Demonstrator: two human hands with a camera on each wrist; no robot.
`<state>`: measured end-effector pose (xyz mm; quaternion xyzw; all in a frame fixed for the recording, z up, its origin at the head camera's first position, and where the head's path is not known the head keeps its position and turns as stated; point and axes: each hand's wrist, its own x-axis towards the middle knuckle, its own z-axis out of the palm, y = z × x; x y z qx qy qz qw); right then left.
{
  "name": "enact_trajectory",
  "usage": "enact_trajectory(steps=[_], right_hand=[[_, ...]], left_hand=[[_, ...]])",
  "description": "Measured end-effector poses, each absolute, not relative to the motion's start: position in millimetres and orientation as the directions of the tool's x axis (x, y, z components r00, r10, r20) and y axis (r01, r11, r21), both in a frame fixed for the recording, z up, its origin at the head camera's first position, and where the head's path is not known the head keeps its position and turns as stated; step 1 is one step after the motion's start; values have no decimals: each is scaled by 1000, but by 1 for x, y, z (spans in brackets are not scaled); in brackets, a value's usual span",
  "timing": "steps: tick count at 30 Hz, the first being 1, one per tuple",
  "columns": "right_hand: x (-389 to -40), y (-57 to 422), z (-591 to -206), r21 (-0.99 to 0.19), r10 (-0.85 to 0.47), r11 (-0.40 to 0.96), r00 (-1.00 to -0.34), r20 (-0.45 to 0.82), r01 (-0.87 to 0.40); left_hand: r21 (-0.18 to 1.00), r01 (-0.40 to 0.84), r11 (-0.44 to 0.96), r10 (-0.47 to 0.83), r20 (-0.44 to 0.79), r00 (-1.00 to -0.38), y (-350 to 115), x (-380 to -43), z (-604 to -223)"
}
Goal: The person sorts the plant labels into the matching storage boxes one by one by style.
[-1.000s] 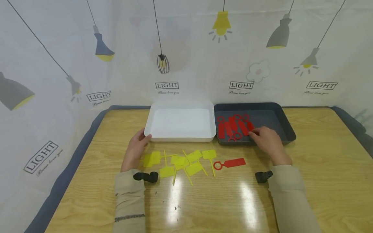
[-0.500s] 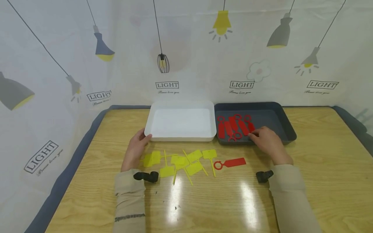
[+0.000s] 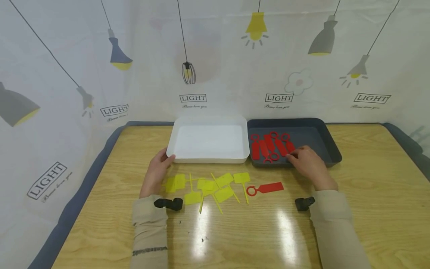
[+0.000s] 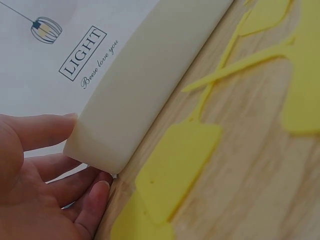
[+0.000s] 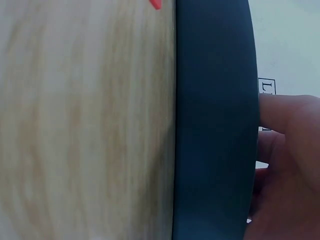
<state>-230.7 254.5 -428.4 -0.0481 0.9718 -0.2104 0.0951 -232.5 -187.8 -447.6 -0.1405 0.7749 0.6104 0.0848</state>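
Observation:
My left hand [image 3: 157, 172] grips the near left corner of a white tray [image 3: 208, 160]; in the left wrist view the thumb lies on the rim and the other fingers curl at the outside. Over the near side of a dark grey tray [image 3: 324, 144], my right hand [image 3: 309, 164] holds the lower end of a red ring-ended tag [image 3: 289, 145] between thumb and fingers. Several more red tags [image 3: 263, 147] lie beside it on the tray's left half. The right wrist view has the dark wall [image 5: 215, 120] hiding the fingertips and the tag.
On the table [image 3: 242, 239], in front of the white tray, lie several yellow flag-shaped tags [image 3: 192, 198] with thin stems, some overlapping. One red ring-ended tag [image 3: 270, 187] lies to their right. The trays stand side by side against a lamp-printed cloth [image 3: 228, 74].
The red tag at my right hand has shifted slightly to the right, its ring turning a little. Both hands stay in nearly the same place.

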Motion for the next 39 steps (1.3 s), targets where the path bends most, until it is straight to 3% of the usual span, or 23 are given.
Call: enact_trajectory(steps=[30, 39], right_hand=[[-231, 254, -428, -410, -121, 911, -977, -178, -38], [-229, 254, -423, -457, -139, 883, -990, -30, -110]], left_hand=[[919, -329, 217, -112, -311, -944, -189, -232, -446], [921, -321, 219, -108, -305, -946, -189, -232, -447]])
